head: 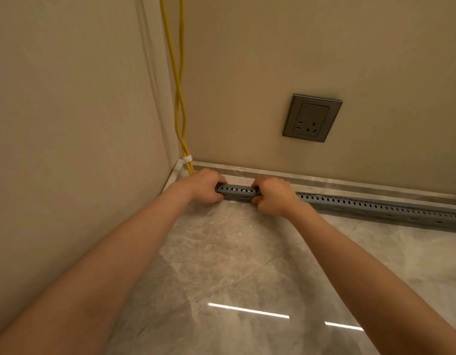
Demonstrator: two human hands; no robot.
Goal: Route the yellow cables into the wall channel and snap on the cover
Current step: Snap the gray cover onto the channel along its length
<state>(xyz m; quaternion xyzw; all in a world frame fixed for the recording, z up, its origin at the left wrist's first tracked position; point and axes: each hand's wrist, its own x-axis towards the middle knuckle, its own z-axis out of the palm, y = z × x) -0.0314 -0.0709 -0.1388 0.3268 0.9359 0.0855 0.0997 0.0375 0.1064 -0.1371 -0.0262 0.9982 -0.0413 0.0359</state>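
- My left hand [205, 187] and right hand [274, 197] both grip the long grey perforated plastic channel [375, 207], fingers curled over its top and thumbs low on its front. It lies on the glossy grey marble floor [221, 252], just beside the pale stone skirting [349, 184] at the foot of the wall.
- The two yellow cables [179, 98] drop down the corner, bound by a white tie [187, 158], and vanish behind my left hand. I cannot tell whether they already sit inside the channel, or whether the cover is on.
- If I press down while a cable rides over the channel's edge, I judge it would be pinched and the cover would not seat.
- Squeezing only at this end could leave the long run off to the right unlatched or bowed.
- The polished floor looks slippery, so a hard push may slide the channel away from the skirting.
- Tugging the channel sideways could strain the cables at the tie.
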